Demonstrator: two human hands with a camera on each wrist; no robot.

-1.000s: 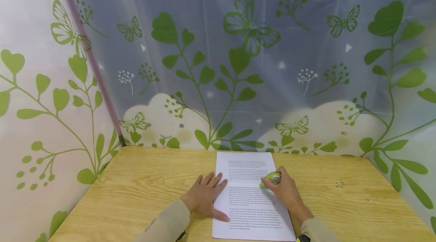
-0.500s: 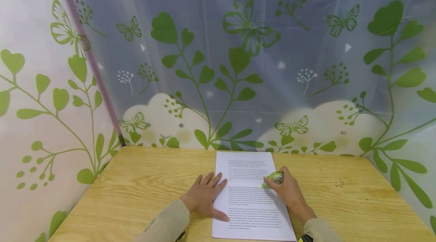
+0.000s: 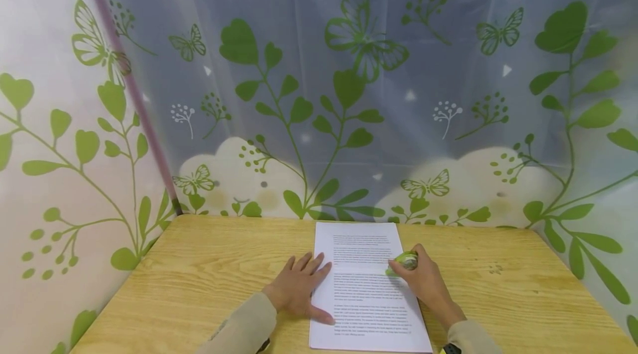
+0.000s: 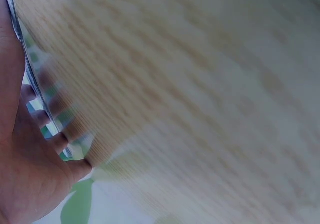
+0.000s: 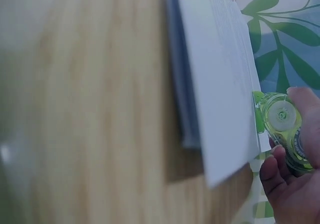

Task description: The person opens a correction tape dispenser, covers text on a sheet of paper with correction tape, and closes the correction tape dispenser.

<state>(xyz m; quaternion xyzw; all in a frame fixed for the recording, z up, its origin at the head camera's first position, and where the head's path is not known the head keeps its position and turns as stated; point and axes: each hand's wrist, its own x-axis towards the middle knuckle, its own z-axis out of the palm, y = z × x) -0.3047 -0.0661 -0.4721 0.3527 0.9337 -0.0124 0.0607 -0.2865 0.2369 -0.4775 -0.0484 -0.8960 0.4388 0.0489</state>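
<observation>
Printed sheets of paper (image 3: 371,315) lie in a stack on the table, with a blank white strip between lines of text near the middle. My right hand (image 3: 426,282) grips a green, see-through correction tape (image 3: 405,261) between thumb and fingers. In the right wrist view the green tip of the correction tape (image 5: 282,116) meets the face of the paper (image 5: 222,99). Fingers spread, my left hand (image 3: 299,286) rests flat across the left edge of the paper. The left wrist view shows that left hand (image 4: 37,164) at its left side.
The wood-grain table (image 3: 209,265) stretches to both sides of the paper. Behind it hangs a curtain (image 3: 309,82) printed with green leaves and butterflies. A blue-grey layer (image 5: 181,74) shows under the top sheets in the right wrist view.
My right hand has slid slightly to the right across the page with the correction tape. The left hand stays where it was on the paper.
</observation>
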